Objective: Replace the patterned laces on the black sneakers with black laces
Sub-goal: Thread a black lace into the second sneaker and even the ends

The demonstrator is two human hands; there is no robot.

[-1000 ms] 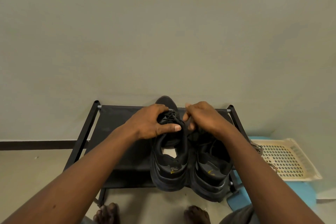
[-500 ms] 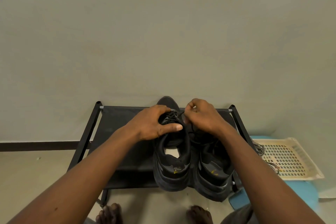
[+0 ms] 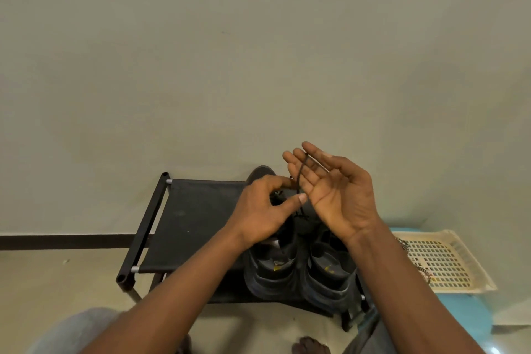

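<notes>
Saw black lace (image 3: 301,174) looped over the straight fingers of right grip (image 3: 336,195), dropping from there toward left grip (image 3: 267,210). Logged right grip as released, palm up, above the pair. Logged left grip as clenched round the laced front of left sneaker (image 3: 270,273), thumb just beside the lace; couldn't tell if it pinched the lace too. Found right sneaker (image 3: 330,279) below right grip's wrist, touching left sneaker side by side, heels toward the person. Found both standing on black fabric rack (image 3: 195,224), which stretched out left of left grip. Spotted cream perforated basket (image 3: 448,261) right of right grip's forearm, apart from the sneakers, with patterned lace (image 3: 403,246) lying over its edge on the side nearer that forearm. Noted blue surface (image 3: 465,316) under the basket. Noted bare toes (image 3: 310,346) on floor (image 3: 57,282) below both grips, plain wall (image 3: 258,66) beyond them.
</notes>
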